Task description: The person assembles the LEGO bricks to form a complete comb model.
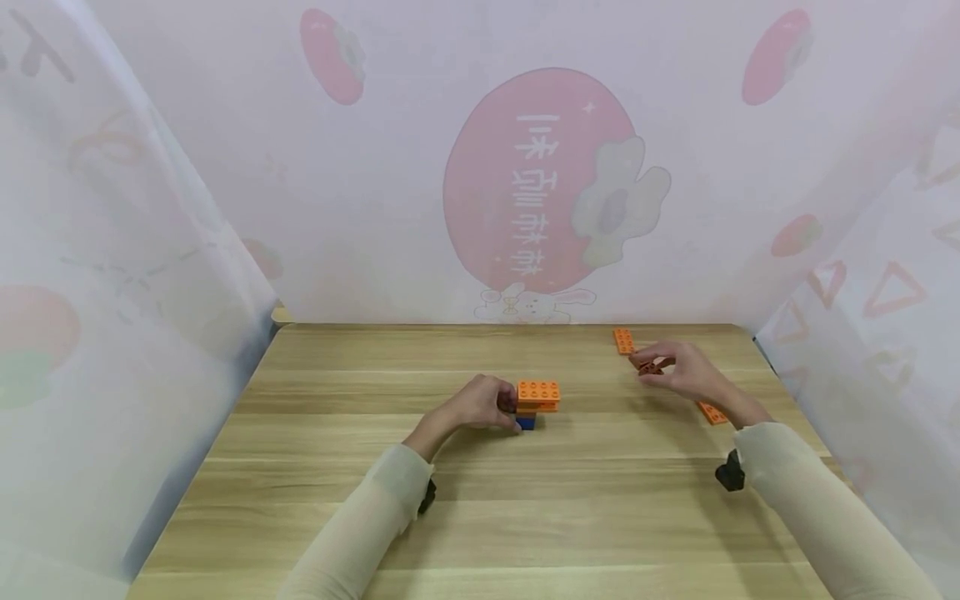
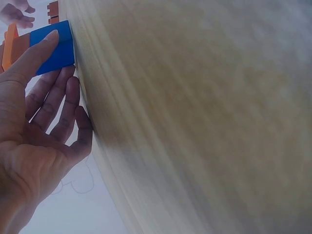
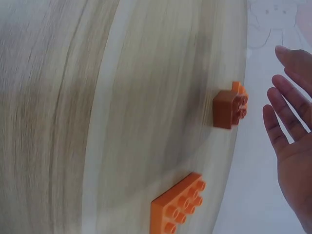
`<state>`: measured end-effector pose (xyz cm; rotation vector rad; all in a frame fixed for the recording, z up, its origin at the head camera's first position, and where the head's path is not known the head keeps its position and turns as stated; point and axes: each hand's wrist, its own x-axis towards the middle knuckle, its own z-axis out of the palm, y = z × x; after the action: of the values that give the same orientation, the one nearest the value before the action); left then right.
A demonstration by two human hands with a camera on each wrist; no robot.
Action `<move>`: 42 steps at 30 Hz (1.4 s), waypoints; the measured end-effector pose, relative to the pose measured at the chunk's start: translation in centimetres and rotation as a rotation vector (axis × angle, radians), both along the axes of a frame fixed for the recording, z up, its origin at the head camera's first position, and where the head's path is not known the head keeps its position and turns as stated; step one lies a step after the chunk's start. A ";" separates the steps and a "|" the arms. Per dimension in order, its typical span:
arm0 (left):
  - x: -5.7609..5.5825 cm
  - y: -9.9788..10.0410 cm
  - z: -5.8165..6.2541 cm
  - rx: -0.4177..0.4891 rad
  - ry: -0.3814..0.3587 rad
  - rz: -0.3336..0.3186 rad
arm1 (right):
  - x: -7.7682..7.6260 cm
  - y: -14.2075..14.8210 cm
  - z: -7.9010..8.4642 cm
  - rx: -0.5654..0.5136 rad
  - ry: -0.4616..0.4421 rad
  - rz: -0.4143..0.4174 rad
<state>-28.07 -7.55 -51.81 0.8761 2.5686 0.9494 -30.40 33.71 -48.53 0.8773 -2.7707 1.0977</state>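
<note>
My left hand (image 1: 483, 402) pinches a small stack of toy building bricks on the table. In the left wrist view, the thumb lies on the blue brick (image 2: 57, 48) at the stack's base, with fingers on its other side. Above the blue sit a brown layer and orange pieces, topped by an orange studded plate (image 1: 538, 390). Over at the right, my right hand (image 1: 686, 372) hovers around a brown brick (image 1: 649, 367). The right wrist view shows its fingers spread apart from that brown brick (image 3: 225, 109), which stands on the table, studs up.
One orange studded plate (image 1: 623, 341) lies at the back of the table, just beyond the brown brick. Another orange plate (image 1: 712, 412) is partly hidden under the right wrist. Printed white curtains (image 1: 375, 208) border the wooden table (image 1: 525, 525) at back and sides.
</note>
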 end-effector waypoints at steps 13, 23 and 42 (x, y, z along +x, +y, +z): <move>0.1 0.1 0.0 -0.005 -0.002 0.004 | -0.2 2.7 -1.3 0.032 -0.086 -0.130; 0.1 0.0 0.0 0.007 -0.009 0.005 | -0.5 3.2 -2.6 -0.006 -0.132 -0.162; -0.1 0.0 -0.1 0.007 -0.016 0.001 | -1.1 3.0 -4.0 -0.015 -0.106 -0.162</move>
<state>-28.14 -7.60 -51.93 0.8655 2.5542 0.9628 -31.47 36.70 -52.55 0.5975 -2.8529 1.1678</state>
